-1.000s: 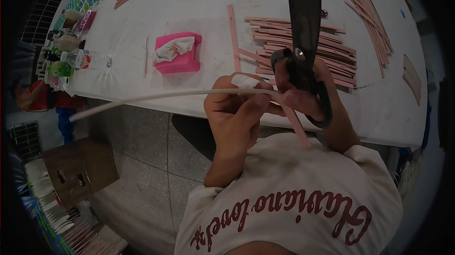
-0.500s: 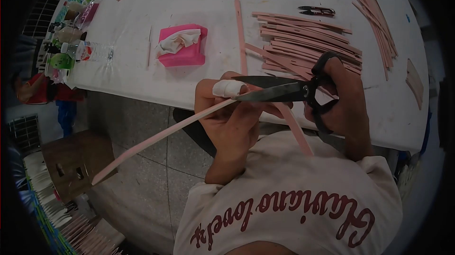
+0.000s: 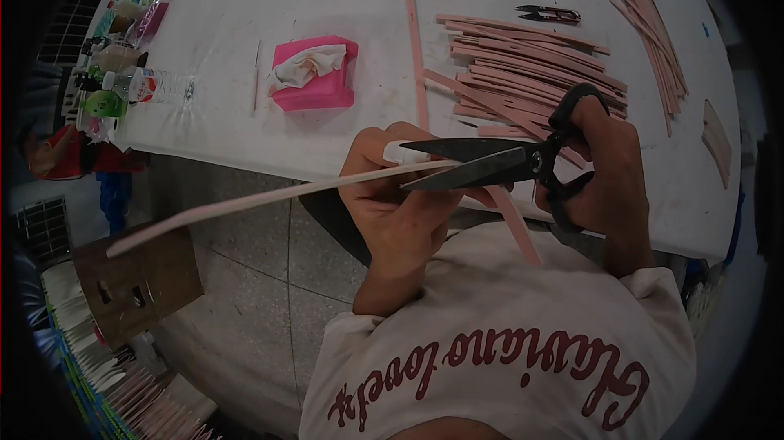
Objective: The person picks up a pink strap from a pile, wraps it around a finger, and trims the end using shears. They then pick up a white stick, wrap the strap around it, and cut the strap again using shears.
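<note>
My right hand (image 3: 600, 166) is closed round the black handles of a pair of scissors (image 3: 498, 164), whose blades stand apart and point left. Between the blades lies part of a long pale pink strip (image 3: 269, 196). My left hand (image 3: 400, 195) pinches this strip, with a white wrapping (image 3: 404, 151) round one finger. The strip's long end reaches out to the left past the table edge. Another pink length (image 3: 516, 226) hangs below the scissors; whether it joins the same strip is hidden by my fingers.
A pile of pink strips (image 3: 531, 68) lies on the white table (image 3: 220, 121), with thread snips (image 3: 549, 14) behind it. More strips (image 3: 653, 52) lie at the right. Left stand a pink tissue box (image 3: 327, 90) and bottles (image 3: 159, 86). A person in red (image 3: 65, 152) is at far left.
The strip's long left end has swung upward and farther left. The scissor blades have opened wider, with the strip now between them. Both hands have shifted slightly right.
</note>
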The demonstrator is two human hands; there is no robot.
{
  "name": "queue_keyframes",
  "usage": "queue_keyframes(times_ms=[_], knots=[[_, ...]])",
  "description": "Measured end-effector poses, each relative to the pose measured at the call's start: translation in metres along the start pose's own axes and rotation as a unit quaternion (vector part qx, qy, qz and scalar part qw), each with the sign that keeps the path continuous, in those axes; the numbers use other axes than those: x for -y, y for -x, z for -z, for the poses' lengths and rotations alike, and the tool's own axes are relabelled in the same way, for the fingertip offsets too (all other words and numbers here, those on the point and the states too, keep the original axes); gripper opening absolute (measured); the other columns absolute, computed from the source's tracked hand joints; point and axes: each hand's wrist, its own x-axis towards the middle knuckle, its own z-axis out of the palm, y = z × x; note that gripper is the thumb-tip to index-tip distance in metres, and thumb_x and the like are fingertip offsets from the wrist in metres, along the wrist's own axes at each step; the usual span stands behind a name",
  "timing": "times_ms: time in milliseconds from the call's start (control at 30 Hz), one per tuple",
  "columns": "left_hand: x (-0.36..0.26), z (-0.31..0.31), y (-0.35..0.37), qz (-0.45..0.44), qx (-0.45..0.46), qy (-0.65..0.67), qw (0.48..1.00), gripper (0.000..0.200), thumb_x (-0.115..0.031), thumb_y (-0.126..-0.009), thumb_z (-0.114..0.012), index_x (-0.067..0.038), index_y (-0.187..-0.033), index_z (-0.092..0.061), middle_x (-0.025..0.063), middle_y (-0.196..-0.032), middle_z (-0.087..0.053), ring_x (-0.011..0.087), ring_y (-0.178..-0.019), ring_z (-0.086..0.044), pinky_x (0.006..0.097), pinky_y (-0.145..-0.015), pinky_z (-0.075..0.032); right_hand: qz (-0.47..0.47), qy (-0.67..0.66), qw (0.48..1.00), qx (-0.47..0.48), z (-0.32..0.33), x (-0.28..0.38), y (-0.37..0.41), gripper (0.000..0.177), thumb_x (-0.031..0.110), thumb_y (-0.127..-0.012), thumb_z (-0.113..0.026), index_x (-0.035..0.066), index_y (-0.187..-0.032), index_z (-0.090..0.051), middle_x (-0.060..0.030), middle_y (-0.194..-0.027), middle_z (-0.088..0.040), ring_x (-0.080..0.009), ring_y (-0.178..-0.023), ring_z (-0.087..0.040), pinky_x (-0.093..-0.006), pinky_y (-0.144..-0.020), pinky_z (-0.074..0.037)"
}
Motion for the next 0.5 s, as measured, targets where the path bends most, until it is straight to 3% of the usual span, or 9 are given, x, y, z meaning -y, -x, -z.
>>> queue_keyframes(times_ms=[233, 300, 500], knots=[[0.0002, 0.0063, 0.0035, 0.028, -0.004, 0.005, 1.000, 0.027, 0.005, -0.080, -0.057, 0.000, -0.100, -0.040, 0.0174, -0.087, -0.061, 0.0376, -0.076, -0.067, 0.0475, -0.060, -0.061, 0.009, 0.000, 1.000, 0.005, -0.0003, -0.0012, 0.0011, 0.046, 0.009, -0.053, -0.078, 0.003, -0.091, -0.052, -0.0067, -0.075, -0.058, -0.0165, -0.058, -0.060, -0.0268, -0.052, -0.049], [0.0010, 0.0071, 0.0004, 0.003, 0.029, 0.035, 0.999, 0.027, 0.004, -0.080, -0.056, 0.000, -0.100, -0.039, 0.0160, -0.086, -0.059, 0.0382, -0.076, -0.066, 0.0481, -0.059, -0.061, 0.009, 0.007, 1.000, 0.004, -0.0015, -0.0007, 0.0022, 0.045, 0.009, -0.054, -0.078, 0.003, -0.090, -0.052, -0.0062, -0.074, -0.058, -0.0169, -0.056, -0.059, -0.0274, -0.050, -0.048], [-0.0030, 0.0017, -0.0014, 0.026, 0.012, 0.003, 1.000, 0.022, 0.005, -0.080, -0.054, -0.002, -0.095, -0.039, 0.0127, -0.083, -0.055, 0.0369, -0.073, -0.066, 0.0483, -0.058, -0.061, -0.006, 0.026, 1.000, -0.008, -0.0048, 0.0006, 0.0046, 0.040, 0.009, -0.056, -0.075, 0.004, -0.087, -0.051, -0.0055, -0.068, -0.056, -0.0176, -0.054, -0.058, -0.0278, -0.049, -0.047]])
